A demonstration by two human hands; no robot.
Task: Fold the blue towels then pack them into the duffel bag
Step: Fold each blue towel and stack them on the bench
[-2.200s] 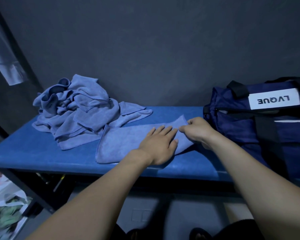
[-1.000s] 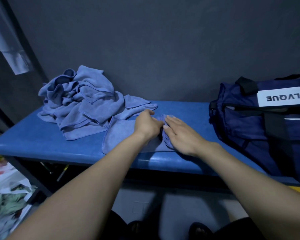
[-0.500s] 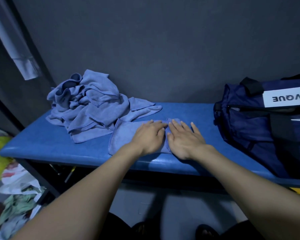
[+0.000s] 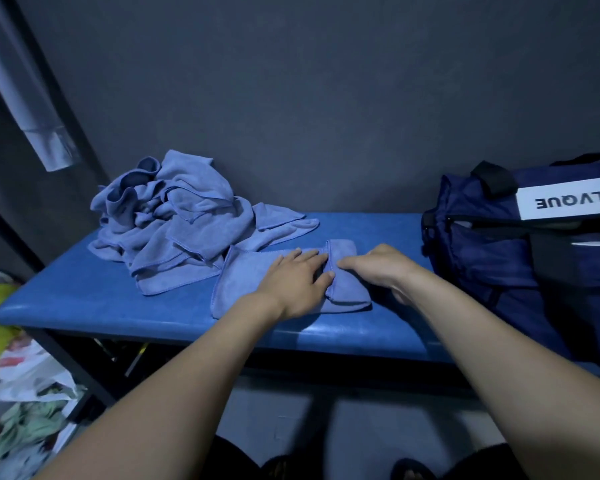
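Blue microfibre covers most of the working area: 1 towel [image 4: 243,282] lies flat on the blue bench [image 4: 84,306] right in front of the person, with its right end turned over into a thicker folded flap [image 4: 345,289]. The left hand [image 4: 293,278] rests palm down on the flat part, fingers straight and pressing the cloth beside the fold line. The right hand [image 4: 378,265] sits just to the right of it, on or at the flap, fingers bent downward; whether it pinches the cloth or only presses on it, I cannot tell. The 2 hands are close together, almost touching at the fingertips.

As for progress, this looks like an early stage. Only 1 towel is in hand and it is only part folded, with at least 1 more fold likely needed before it is compact. A crumpled heap of towels [image 4: 174,223] sits at the left end of the bench, touching the working towel's far left corner; how many it holds is impossible to count. The duffel bag [image 4: 499,258] stands at the right end, near the right hand. Its top looks unzipped, and no towel shows inside from this angle, so the packing seems not yet begun.
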